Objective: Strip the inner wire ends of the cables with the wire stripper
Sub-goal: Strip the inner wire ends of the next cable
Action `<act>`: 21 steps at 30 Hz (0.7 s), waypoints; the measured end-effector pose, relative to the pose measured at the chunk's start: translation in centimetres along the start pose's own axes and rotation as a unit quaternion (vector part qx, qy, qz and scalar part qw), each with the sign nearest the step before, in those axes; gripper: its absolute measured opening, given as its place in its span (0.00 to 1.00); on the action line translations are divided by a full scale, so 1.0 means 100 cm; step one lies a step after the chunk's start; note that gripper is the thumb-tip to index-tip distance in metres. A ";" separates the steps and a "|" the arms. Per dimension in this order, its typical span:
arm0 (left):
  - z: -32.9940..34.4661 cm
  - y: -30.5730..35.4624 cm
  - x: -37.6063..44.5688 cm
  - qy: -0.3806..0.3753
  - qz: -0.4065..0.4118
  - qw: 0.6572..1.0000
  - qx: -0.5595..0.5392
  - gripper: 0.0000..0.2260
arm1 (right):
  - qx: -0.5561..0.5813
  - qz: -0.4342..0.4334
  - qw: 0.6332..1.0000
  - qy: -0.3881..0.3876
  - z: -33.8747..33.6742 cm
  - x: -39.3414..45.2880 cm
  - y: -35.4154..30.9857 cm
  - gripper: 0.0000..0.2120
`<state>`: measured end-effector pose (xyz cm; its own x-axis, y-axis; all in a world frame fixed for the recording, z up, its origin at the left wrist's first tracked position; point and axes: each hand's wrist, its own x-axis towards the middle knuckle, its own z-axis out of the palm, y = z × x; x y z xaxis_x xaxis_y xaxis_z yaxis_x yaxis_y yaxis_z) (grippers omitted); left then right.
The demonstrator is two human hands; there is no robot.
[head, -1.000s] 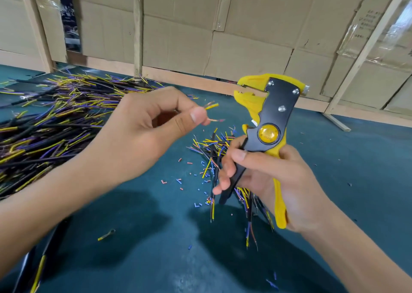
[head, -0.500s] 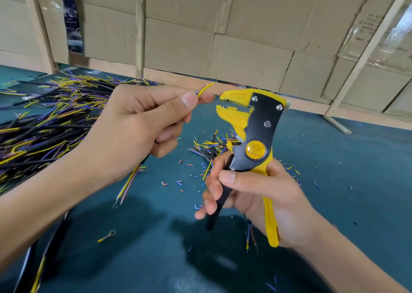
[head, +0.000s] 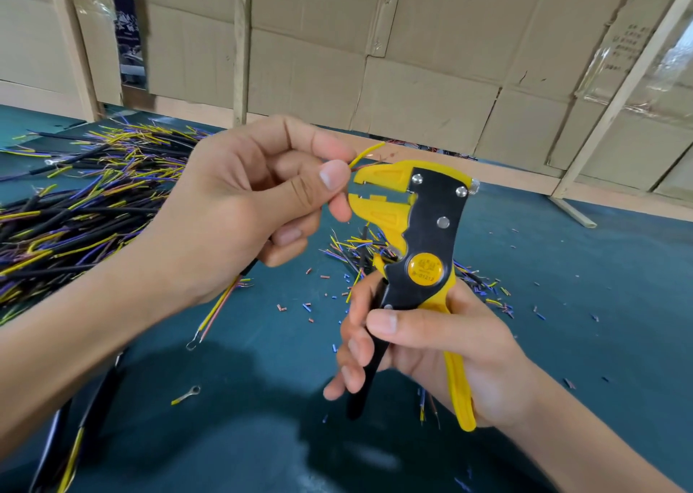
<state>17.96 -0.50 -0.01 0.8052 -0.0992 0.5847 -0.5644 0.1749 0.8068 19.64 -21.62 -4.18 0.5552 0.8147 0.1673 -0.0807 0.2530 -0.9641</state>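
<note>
Head view: left hand (head: 240, 207) pinches cable (head: 365, 154) beside wire stripper (head: 420, 252)

The dark teal table (head: 562, 305) carries a cable pile (head: 75, 207), scattered insulation bits (head: 307, 307) and a ring terminal (head: 187, 395).

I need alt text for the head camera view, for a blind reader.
A left hand pinches a cable's thin wire ends beside the open front of a yellow-black wire stripper gripped by the right hand, above a green table.
</note>
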 end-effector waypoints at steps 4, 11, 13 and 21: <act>0.000 0.001 0.000 0.006 0.009 1.000 0.013 0.07 | 0.009 -0.014 1.000 0.001 -0.001 0.000 0.001 0.05; 0.000 0.006 0.000 0.003 0.023 0.999 0.023 0.06 | 0.008 -0.045 0.999 -0.005 -0.001 0.001 0.001 0.11; 0.001 0.007 0.000 -0.004 0.029 0.999 0.024 0.05 | 0.005 -0.051 0.999 -0.003 -0.001 0.001 0.001 0.11; -0.002 0.006 -0.001 -0.015 0.007 1.000 0.007 0.04 | -0.018 -0.055 0.998 0.009 -0.003 0.000 0.001 0.05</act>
<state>17.54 -0.23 0.40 0.7916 -0.1258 0.5980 -0.5782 0.1623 0.7996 19.86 -21.73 -4.29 0.5733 0.7741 0.2686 0.0114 0.3202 -0.9473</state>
